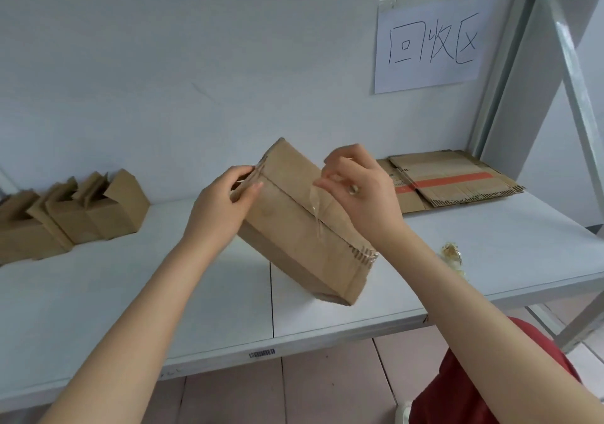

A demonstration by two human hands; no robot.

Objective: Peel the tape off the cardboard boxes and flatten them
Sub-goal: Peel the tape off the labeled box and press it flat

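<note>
On the far left of the shelf [98,293] sit some small boxes [81,214] w/ flaps up. We think they wait their turn, but we can't tell if tape is on them.

Next comes our left hand [225,199]. It is closed on the top end of the box [294,227], thumb and fingers pinching the edge to keep it steady. The box is in the middle, tilted, w/ its low corner near the front of the shelf. We can't tell if that corner rests on the shelf or hangs just above.

Then our right hand [356,188]. Its fingers are pinched shut on a clear strip of tape [313,204]. The strip is lifted off the top seam about halfway; the low end is stuck down near the torn corner. So this box is partly peeled, not flat yet.

To the right, a little ball of old tape [452,253] lies on the shelf. At the back right, flat cardboard [451,181] is stacked under a paper sign [428,44]. We guess those are done.

Left to do: finish this strip, check other sides, squash it flat, then the small ones.

Room: lots of bare shelf in front & beside the box. The front edge is close, and a metal post [575,96] stands at the right, so we'd better pull the tape up and toward us.
</note>
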